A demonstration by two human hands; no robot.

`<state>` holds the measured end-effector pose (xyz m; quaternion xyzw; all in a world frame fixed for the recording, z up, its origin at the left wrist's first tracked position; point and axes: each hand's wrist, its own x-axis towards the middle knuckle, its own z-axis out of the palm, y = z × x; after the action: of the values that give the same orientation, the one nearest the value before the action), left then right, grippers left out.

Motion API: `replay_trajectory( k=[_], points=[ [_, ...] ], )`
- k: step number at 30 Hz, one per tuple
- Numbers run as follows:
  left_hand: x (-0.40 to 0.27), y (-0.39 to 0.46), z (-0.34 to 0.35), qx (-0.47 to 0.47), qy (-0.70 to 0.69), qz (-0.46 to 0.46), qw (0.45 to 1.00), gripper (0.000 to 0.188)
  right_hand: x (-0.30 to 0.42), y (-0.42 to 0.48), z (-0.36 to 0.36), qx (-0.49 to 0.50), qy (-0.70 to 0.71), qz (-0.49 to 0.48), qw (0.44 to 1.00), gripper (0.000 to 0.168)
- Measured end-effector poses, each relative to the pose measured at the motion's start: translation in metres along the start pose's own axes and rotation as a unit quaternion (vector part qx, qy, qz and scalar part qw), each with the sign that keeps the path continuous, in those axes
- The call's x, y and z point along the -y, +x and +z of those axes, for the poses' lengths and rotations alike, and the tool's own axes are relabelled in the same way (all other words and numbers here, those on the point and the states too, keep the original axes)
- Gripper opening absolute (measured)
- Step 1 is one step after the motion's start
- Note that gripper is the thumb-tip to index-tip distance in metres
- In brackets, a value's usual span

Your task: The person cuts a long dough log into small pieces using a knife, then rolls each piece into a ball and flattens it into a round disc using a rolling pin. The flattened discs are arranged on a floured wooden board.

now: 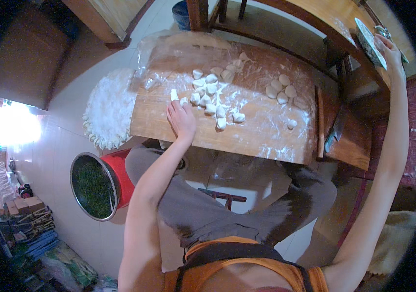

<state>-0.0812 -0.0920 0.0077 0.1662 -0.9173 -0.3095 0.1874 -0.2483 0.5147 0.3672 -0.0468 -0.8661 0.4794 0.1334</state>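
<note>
My left hand (181, 118) lies palm down on the floured wooden board (160, 122). Its fingertips touch or lie right beside a small dough piece (183, 101) and an upright-looking one (174, 95). Several floury dough lumps (205, 99) are scattered to the right of it. Farther right sit flattened dough rounds (281, 87) and one lone dough ball (292, 124). My right hand (391, 51) is stretched to the upper right, at the mouth of a patterned bowl (367, 47). Whether its fingers hold something there is hard to tell.
Left of the board is a round floured tray (111, 106) edged with dumplings. A steel basin (93, 186) of chopped greens stands by a red container (122, 175). A knife (334, 135) lies beyond the board's right end. The bowl is on a wooden table (324, 14).
</note>
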Motion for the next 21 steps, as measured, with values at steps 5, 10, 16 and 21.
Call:
replay_trajectory(
  k=[5, 10, 16, 21],
  points=[
    [-0.016, 0.011, -0.012, -0.019, -0.371, -0.134, 0.919, 0.039, 0.019, -0.110, 0.135, 0.078, -0.003, -0.039, 0.996, 0.035],
    [-0.045, 0.027, -0.035, 0.020, -0.438, -0.101, 0.893, 0.040, -0.026, -0.199, 0.312, 0.202, -0.112, 0.058, 0.971, 0.023],
    [-0.036, 0.044, -0.028, 0.015, -0.524, -0.229, 0.820, 0.032, -0.043, -0.228, 0.414, 0.242, -0.075, -0.031, 0.967, 0.027],
    [-0.042, 0.050, -0.020, 0.040, -0.534, -0.274, 0.799, 0.030, -0.054, -0.289, 0.410, 0.131, -0.217, -0.028, 0.967, 0.035]
  ],
)
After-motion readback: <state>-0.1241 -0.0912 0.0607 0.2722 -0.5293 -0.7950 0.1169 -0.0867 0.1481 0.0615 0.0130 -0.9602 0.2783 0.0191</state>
